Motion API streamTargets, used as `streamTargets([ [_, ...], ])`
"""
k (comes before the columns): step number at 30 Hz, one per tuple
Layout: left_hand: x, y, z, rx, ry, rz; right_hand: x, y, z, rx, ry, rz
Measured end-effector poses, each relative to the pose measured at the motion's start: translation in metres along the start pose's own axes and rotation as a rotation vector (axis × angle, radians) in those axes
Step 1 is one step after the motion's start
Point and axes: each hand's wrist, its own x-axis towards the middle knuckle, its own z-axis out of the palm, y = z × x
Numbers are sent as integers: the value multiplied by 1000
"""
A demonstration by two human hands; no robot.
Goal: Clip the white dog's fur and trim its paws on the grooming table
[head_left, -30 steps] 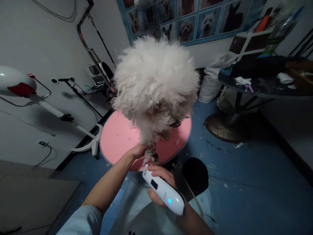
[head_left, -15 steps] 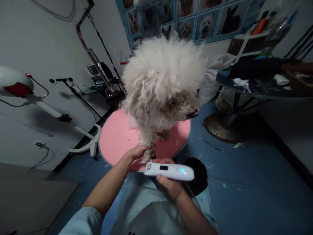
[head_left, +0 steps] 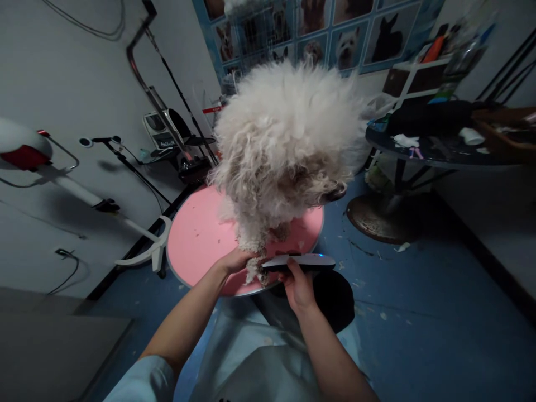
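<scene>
A fluffy cream-white dog [head_left: 285, 128] stands on a round pink table [head_left: 192, 234], its head turned to the right. My left hand [head_left: 237, 261] is closed around the dog's front leg just above the paw [head_left: 254, 272]; part of its fingers is hidden behind the leg. In my right hand [head_left: 298, 286] is a white and black hair clipper [head_left: 305, 261] with a small blue light. The clipper is turned on edge, and its blade end points left, close beside the paw. Whether the blade touches the fur I cannot tell.
A black round seat [head_left: 334, 301] is beside my right hand. On the right stands a dark table [head_left: 439, 156] with tools and tissue on it. A white wheeled stand [head_left: 154, 254] is at the left, near a metal grooming arm [head_left: 142, 75].
My right hand has raised the clipper and rolled it from face-up onto its edge, bringing it nearer the paw. My left hand keeps its hold on the leg.
</scene>
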Motion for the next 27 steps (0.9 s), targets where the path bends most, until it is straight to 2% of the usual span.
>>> streamTargets([
  [5, 0, 3, 3, -11, 8, -24, 0, 4, -3, 56, 10, 16],
  [7, -1, 5, 4, -35, -8, 9, -1, 5, -5, 87, 2, 2],
  [10, -2, 8, 3, -48, -106, 49, -2, 8, -15, 116, 66, -92],
  [12, -2, 10, 3, -25, -198, 8, -4, 10, -24, 91, 133, -137],
  [14, -2, 13, 4, 0, -231, -47, -7, 12, -30, 41, 139, -142],
  [19, -1, 15, 4, -8, -190, -78, -13, 14, -31, -33, 33, -175],
  [27, -1, 12, 7, -84, -165, -42, -17, 11, -26, -79, 97, -212],
])
